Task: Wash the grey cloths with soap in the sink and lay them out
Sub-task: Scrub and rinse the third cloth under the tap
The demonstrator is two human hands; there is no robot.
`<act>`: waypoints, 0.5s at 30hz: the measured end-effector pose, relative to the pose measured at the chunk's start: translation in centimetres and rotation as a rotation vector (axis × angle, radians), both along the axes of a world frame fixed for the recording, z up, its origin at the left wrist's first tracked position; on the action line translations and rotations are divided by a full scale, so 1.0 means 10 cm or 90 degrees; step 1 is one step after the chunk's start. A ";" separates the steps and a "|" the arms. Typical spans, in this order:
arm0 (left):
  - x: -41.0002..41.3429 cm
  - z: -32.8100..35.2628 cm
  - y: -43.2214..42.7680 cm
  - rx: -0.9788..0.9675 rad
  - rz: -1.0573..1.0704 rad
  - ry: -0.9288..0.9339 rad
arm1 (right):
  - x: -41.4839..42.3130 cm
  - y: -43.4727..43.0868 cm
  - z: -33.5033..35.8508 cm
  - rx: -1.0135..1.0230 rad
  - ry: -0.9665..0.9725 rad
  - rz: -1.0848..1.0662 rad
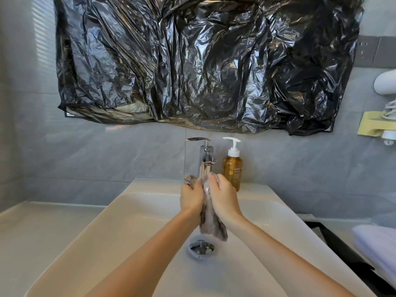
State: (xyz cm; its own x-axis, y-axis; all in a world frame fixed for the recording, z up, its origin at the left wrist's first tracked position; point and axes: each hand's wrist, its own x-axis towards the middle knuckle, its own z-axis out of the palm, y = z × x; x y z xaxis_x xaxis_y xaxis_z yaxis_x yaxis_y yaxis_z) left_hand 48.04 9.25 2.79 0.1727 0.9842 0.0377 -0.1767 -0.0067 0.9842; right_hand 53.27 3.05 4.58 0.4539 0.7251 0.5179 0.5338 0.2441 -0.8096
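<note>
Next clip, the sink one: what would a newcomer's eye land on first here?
A big crinkled black plastic sheet on the wall fills the upper half of the view. Below it, the hands, left hand and right hand, grip a grey cloth over the white sink. They are just in front of the chrome tap, with an amber pump bottle to its right.

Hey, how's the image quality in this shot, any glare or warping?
Head view: glare patches on the black plastic sheet and bright highlights on the chrome tap; wide-angle warping bows the sink rim; the grey cloth looks slightly soft; striped daylight falls on the wall at frame left.
</note>
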 end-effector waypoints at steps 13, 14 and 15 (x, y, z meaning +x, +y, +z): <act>-0.09 0.13 0.01 -0.031 0.018 -0.075 | -0.07 0.02 -0.05 -0.052 0.036 0.078; -0.13 0.12 0.05 -0.037 -0.003 -0.080 | -0.07 0.00 -0.04 -0.090 0.049 0.124; -0.16 0.10 0.06 -0.031 -0.039 -0.070 | -0.04 -0.01 0.01 -0.114 0.072 0.138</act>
